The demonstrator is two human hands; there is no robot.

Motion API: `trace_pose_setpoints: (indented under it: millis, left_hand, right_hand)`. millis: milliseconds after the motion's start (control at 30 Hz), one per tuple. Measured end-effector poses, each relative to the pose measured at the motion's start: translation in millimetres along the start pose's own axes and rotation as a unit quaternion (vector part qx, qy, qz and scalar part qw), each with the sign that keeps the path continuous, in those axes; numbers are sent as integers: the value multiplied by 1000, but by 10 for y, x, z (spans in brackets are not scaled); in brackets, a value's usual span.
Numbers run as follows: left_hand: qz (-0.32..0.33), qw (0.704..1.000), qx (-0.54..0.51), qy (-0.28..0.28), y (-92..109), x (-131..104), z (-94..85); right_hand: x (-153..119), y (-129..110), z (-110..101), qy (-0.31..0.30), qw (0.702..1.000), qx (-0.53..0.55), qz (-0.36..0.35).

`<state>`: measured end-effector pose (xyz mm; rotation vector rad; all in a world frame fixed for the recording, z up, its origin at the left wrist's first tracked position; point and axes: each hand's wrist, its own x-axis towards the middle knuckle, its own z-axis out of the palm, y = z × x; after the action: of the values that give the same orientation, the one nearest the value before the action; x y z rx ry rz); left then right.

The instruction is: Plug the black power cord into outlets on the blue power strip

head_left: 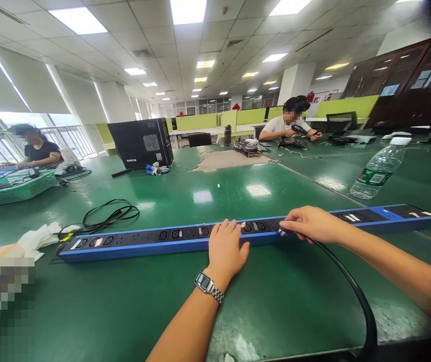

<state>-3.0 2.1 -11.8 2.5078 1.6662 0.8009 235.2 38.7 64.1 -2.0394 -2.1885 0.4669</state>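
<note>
Found lying across the green table (124, 301), directly in front of the wearer: a long blue power strip (264, 240). Laid socket face up, lengthwise from left to right, and angled slightly away toward the right end. Noted over the middle of the strip: left hand (227, 254), open, with fingers extended across the socket face and thumb apart; judged to be steadying the strip against sliding or rocking. Noted right of that, close above the sockets: right hand (306, 223), closed in a pinch on a small dark plug (283, 232). Judged to be gripped by the body so as to leave the pale front end free. Directed, as far as visible, leftward and down toward the strip, with black cord (354, 289) trailing from behind the fingers toward the wearer. Cannot tell exact long axis of the plug, nor contact with a socket, because of finger cover. Recorded nearby: coiled black cable (111, 216) behind the left end, clear bottle (379, 171) behind the right part.
</note>
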Motion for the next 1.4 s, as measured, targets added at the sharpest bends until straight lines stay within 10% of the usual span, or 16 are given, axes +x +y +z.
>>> trace_pose_setpoints:
  millis: [433,867,1067,1400]
  left_hand:
    - [5,1000,-2,2,12,-2,-22]
    - [3,1000,-2,1,-2,-5,-14]
    - [2,1000,-1,-2,5,-6,-19]
    - [5,1000,-1,-2,-15,1,-10]
  right_hand:
    - [3,-265,27,26,997,-70,-23]
    - [125,15,55,94,986,-132,33]
    - [156,36,-66,6,998,-66,18]
    - [144,108,-69,24,997,-62,27]
